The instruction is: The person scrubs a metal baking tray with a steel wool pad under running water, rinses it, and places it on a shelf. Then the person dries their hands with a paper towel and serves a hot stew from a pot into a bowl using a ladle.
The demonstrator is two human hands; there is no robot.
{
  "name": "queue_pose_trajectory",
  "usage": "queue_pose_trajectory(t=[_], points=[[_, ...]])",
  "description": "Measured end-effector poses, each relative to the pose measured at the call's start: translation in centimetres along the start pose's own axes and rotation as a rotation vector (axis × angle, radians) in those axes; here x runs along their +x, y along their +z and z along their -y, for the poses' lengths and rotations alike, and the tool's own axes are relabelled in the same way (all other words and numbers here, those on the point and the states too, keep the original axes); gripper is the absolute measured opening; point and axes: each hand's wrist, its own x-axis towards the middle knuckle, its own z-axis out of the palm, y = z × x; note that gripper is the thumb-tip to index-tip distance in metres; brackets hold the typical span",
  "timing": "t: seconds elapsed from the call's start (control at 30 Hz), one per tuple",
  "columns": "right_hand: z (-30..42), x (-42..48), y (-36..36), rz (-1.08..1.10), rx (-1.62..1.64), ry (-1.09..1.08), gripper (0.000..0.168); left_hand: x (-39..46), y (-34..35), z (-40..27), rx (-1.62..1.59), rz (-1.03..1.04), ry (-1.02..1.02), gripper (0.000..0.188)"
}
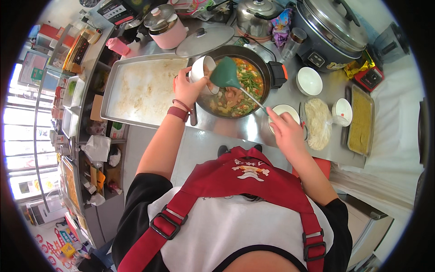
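Note:
My left hand (191, 84) grips a white bowl (199, 69), tipped over the left rim of a dark electric pan (267, 76). Some pinkish-brown food shows inside the bowl. My right hand (284, 131) holds the handle of a spatula with a green head (225, 73), raised over the pan and close to the bowl's mouth. In the pan lies a stew with green beans (249, 80), orange-red broth and a heap of pinkish-brown pieces (233, 96). Behind the pan, a glass lid (205, 41) leans at the back left.
A large metal tray (144, 88) lies left of the pan. To the right are white bowls (309, 81), a bag of pale noodle-like food (318, 124), scissors (303, 119) and a tray of yellowish food (361, 119). A rice cooker (331, 34), kettle (255, 20) and pink pot (168, 32) stand behind.

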Motion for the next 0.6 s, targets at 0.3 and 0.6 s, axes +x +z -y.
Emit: queue_pose_trajectory(t=[0.3, 0.6], points=[[-0.6, 0.8, 0.5, 0.038, -0.171, -0.018, 0.058, 0.5, -0.8, 1.1, 0.043, -0.046, 0.013, 0.07], [-1.1, 1.1, 2.3, 0.048, -0.137, 0.001, 0.061, -1.3, -1.1, -3.4, -0.159, 0.062, -0.209, 0.057]])
